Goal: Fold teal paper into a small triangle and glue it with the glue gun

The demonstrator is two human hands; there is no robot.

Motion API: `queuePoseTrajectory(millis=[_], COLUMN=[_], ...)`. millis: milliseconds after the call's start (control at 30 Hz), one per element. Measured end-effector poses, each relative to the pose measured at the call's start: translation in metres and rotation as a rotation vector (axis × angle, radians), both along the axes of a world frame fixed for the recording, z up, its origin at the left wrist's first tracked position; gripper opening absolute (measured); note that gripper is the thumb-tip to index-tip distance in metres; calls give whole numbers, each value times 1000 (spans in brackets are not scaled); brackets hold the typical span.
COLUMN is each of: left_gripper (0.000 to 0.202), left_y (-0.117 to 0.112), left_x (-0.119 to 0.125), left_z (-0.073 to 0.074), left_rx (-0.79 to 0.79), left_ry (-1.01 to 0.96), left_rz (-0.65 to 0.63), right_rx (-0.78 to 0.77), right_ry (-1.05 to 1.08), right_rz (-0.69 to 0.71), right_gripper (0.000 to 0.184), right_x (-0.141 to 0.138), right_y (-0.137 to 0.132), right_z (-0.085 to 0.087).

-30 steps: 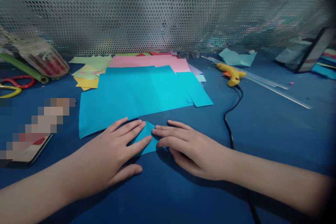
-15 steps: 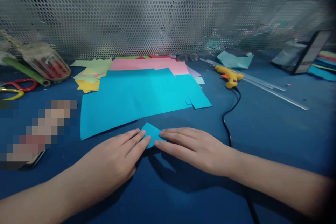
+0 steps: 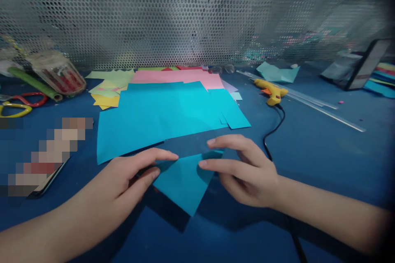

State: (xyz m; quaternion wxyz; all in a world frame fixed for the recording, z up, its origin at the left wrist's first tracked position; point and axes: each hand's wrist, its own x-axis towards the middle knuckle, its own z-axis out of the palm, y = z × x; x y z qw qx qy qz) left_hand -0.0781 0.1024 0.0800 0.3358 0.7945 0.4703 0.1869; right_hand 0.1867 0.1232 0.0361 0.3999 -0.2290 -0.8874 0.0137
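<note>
A small folded piece of cyan paper hangs just above the blue table, its point toward me. My left hand pinches its left corner between thumb and fingers. The right corner is pinched by my right hand. Both hands sit near the table's front, just in front of a large cyan sheet.
Pink and yellow-green paper sheets lie behind the cyan sheet. A yellow glue gun with a black cord lies to the right, beside clear glue sticks. Scissors and a phone lie at left. A perforated metal screen closes the back.
The hands had been pressing the small paper flat on the table. Now they have pinched its corners and raised it, so it shows as a larger triangle.
</note>
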Motion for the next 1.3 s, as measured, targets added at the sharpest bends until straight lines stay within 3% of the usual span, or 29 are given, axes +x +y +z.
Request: queuePoseTrajectory(millis=[100,267,400,533,600,700,833,933,1033,1167,1300], left_gripper=[34,35,36,27,32,41,40,44,47,46,44], left_y=[3,3,2,0,-2,-6,-9,-8,-7,-9,-11], left_x=[-4,-10,-12,-9,-4,4,11,11,8,5,5], left_z=[-10,-23,-27,-29,-29,-26,-25,-26,-28,-29,-28], left_rx=[147,206,255,416,484,566,703,664,654,741,826], left_ry=[109,235,292,287,242,214,235,243,265,332,380], left_rz=[-25,-78,-145,-224,-287,-369,-375,-388,-409,-448,-458], right_rx=[-51,-135,-147,-231,-257,-220,-134,-118,-90,-35,-18], right_ry=[-131,-236,-222,-277,-307,-322,-319,-329,-365,-382,-360], right_rz=[18,55,22,104,135,140,182,252,260,274,267], right_gripper=[29,30,30,30,28,29,21,18,26,33,24], right_x=[-3,0,2,5,7,8,5,3,2,2,-1], right_y=[6,8,8,13,15,16,15,13,11,9,7], right_z=[-4,-10,-12,-13,-12,-10,-8,-7,-5,-3,-4])
